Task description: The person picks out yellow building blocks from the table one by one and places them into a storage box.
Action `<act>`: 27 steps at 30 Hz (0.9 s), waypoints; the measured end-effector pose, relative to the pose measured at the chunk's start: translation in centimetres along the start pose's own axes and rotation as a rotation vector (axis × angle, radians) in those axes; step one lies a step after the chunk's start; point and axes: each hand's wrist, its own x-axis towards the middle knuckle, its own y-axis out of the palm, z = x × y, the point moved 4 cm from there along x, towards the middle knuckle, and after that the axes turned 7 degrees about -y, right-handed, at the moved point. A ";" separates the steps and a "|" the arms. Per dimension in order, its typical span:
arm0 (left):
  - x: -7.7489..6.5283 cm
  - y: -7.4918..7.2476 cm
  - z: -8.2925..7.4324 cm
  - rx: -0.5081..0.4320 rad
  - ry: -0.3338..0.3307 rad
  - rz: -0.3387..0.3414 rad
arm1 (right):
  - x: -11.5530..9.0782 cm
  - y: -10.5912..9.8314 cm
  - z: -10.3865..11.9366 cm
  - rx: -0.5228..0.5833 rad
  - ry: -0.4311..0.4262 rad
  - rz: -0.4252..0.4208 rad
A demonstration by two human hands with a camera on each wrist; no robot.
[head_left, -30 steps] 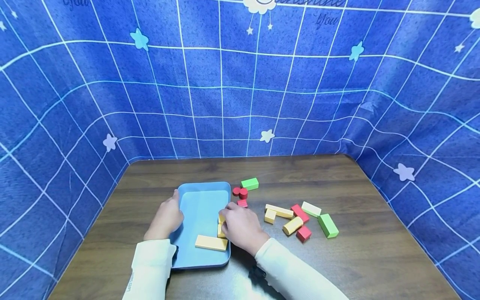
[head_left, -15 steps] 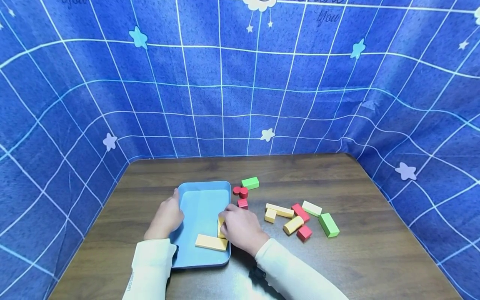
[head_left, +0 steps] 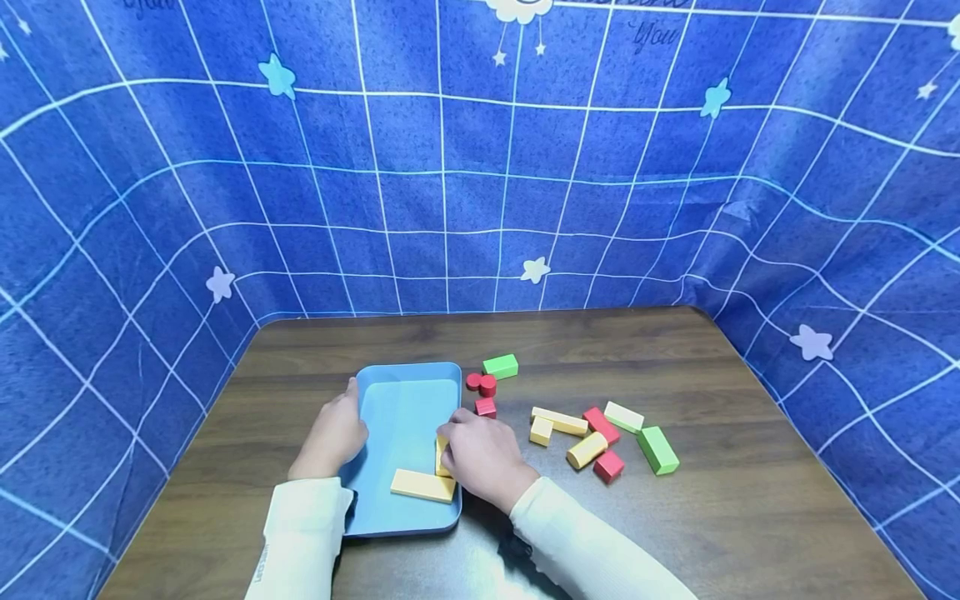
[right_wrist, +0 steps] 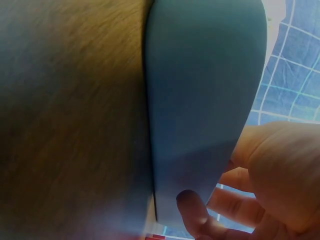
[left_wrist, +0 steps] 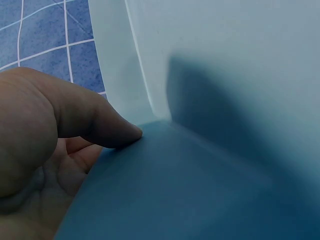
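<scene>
A shallow blue tray (head_left: 405, 517) lies on the table, left of centre. At its left wall, my left hand (head_left: 333, 433) grips the edge, with the thumb (left_wrist: 120, 130) on the inner face and the other fingers outside. Reaching over the right wall, my right hand (head_left: 483, 454) has its curled fingers on a yellow block (head_left: 441, 458) against that wall; their tips are hidden in the head view. In the right wrist view, one fingertip (right_wrist: 189, 200) hangs against the tray's outer side. A flat yellow block (head_left: 422, 486) lies just nearer, across the tray.
Right of the tray lie a green block (head_left: 500, 367), two red round pieces (head_left: 487, 386) and a red block (head_left: 485, 407). Farther right sits a loose group with a yellow cylinder (head_left: 587, 450), a red cube (head_left: 608, 467) and a green block (head_left: 657, 451). A blue curtain surrounds the table.
Between one second and half a second ago, the yellow pieces under my right fingers shifted; where two parts showed, one longer piece shows now. Both hands have kept their places.
</scene>
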 end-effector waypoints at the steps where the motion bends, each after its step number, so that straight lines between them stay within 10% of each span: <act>1: 0.0 0.0 0.0 0.000 0.000 0.002 | 0.0 0.0 0.0 -0.002 -0.001 0.003; 27: 0.1 0.2 0.2 -0.023 -0.034 0.034 | -0.5 -0.6 -0.1 -0.076 -0.033 -0.187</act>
